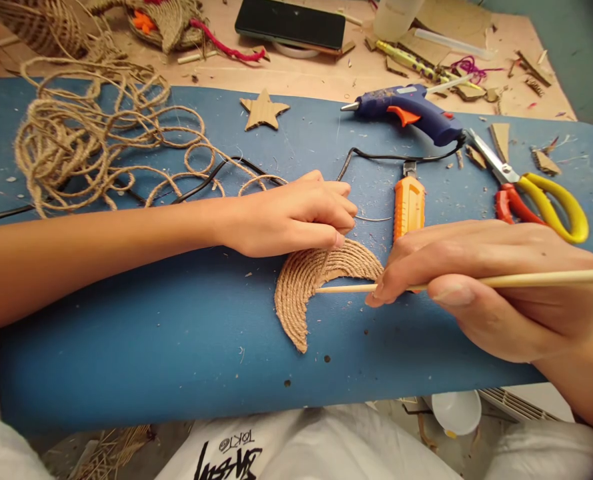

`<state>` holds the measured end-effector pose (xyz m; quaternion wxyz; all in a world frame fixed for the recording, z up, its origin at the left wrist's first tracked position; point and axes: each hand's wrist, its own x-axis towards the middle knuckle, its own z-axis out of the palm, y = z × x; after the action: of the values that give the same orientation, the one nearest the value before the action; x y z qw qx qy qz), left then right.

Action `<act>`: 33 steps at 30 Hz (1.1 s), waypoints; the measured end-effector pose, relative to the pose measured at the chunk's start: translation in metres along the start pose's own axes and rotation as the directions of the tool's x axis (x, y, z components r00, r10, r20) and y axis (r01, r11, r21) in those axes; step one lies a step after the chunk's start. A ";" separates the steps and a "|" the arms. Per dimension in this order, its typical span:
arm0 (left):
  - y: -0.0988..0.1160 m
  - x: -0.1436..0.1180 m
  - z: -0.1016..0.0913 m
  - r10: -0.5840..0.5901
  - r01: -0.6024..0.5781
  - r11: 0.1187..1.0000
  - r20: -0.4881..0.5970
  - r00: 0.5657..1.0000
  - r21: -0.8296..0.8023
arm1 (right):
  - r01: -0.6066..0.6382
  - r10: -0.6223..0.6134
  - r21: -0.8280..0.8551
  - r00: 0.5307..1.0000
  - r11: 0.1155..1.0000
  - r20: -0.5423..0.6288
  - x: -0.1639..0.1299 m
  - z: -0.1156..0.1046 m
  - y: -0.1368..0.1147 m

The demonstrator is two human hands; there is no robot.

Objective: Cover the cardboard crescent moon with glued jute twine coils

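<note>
Crescent (311, 283) of coiled twine lies flat on the blue mat (151, 347), roughly mid-mat, between both hands. Landmark = the crescent.

Left hand (296, 213) sits on the crescent's upper edge, fingers curled shut, pressing down on the twine there; a thin loose strand runs out from under the fingertips to the right. Right hand (476, 280) is just right of the crescent, grip closed narrow on a thin wooden stick (526, 280), thumb and forefinger pinching it; the stick tip touches the crescent's inner curve.

Progress, as a judgement: the crescent face looks fully covered in twine rows, no bare base visible. Upper right tip is under the hands, so can't tell if the end is fixed down. Looks near finished, with end tucking or pressing left.

Around the crescent: orange utility knife (409, 203) just above right, touching neither hand. Blue glue gun (411, 110) further up, its black cord trailing towards the left hand. Scissors (536, 193) with yellow and red handles up right. Cardboard star (263, 110) above. Loose twine pile (91, 133) far upper left. Phone (291, 23) at the top, on the bare tabletop (316, 73) beyond the mat.
</note>
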<state>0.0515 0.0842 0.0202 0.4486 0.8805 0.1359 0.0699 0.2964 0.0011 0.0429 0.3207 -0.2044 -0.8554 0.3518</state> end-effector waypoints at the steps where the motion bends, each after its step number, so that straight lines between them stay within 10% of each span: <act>1: 0.000 0.000 0.000 -0.003 0.003 1.000 -0.002 1.000 0.001 | 0.006 -0.006 0.005 1.000 1.000 0.008 0.000 0.000 0.000; 33: -0.005 -0.001 0.006 0.076 -0.070 0.989 -0.044 0.996 0.133 | 0.006 -0.009 -0.044 0.999 0.999 -0.053 0.001 0.001 0.002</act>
<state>0.0514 0.0821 0.0127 0.3833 0.9106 0.1189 0.0988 0.2952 0.0022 0.0416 0.3403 -0.2175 -0.8547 0.3262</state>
